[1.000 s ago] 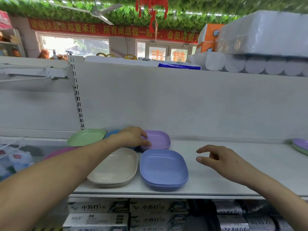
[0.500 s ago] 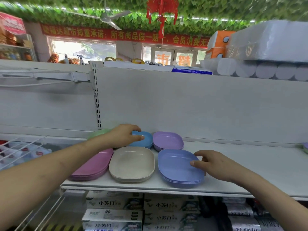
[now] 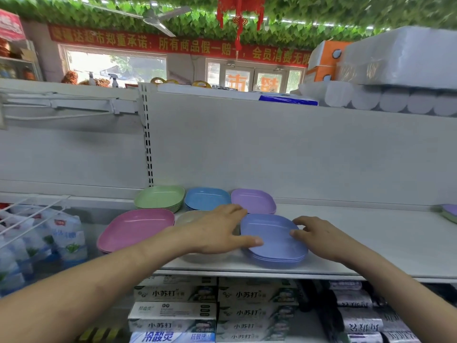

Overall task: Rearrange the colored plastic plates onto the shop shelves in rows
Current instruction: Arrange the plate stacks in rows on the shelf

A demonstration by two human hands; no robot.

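A: Where are the periwinkle plates (image 3: 272, 241) sitting?
B: Lower centre, on the shelf (image 3: 371, 243). We are touching their rim with left hand (image 3: 217, 231) and right hand (image 3: 319, 236), fingers loosely spread.
A: Anything blocking?
B: Our left hand is covering the beige plate (image 3: 188, 216).

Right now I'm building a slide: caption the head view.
Left hand and right hand touch the periwinkle plate stack on the shelf.
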